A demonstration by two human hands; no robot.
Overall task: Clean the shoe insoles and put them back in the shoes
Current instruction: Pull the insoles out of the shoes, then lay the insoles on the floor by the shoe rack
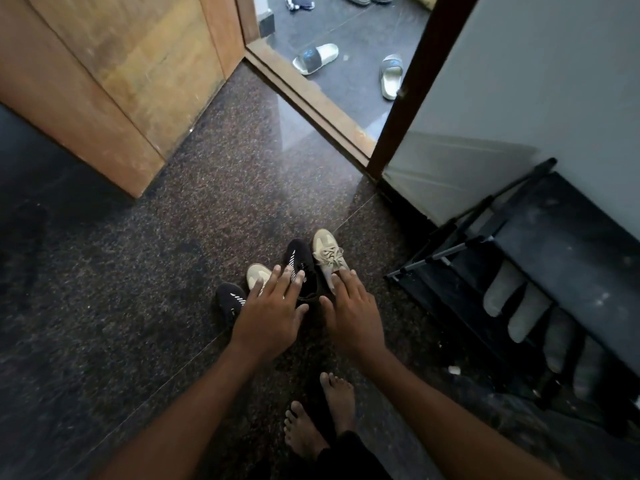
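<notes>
Several shoes stand together on the dark speckled floor in front of me. One black shoe with white stripes (229, 299) is at the left, a second black striped shoe (300, 261) is in the middle. A beige laced shoe (327, 252) stands at the right and the toe of another beige shoe (258, 273) shows between the black ones. My left hand (272, 311) hovers flat over the middle shoes, fingers spread, holding nothing. My right hand (351, 308) is spread over the heel of the beige laced shoe, also holding nothing. No insole is visible.
A black shoe rack (519, 282) with pale shoes on it stands against the wall at the right. A wooden door (114, 81) is open at the upper left. Beyond the threshold (311, 102) lie two slides (315, 58). My bare feet (325, 420) are below the hands.
</notes>
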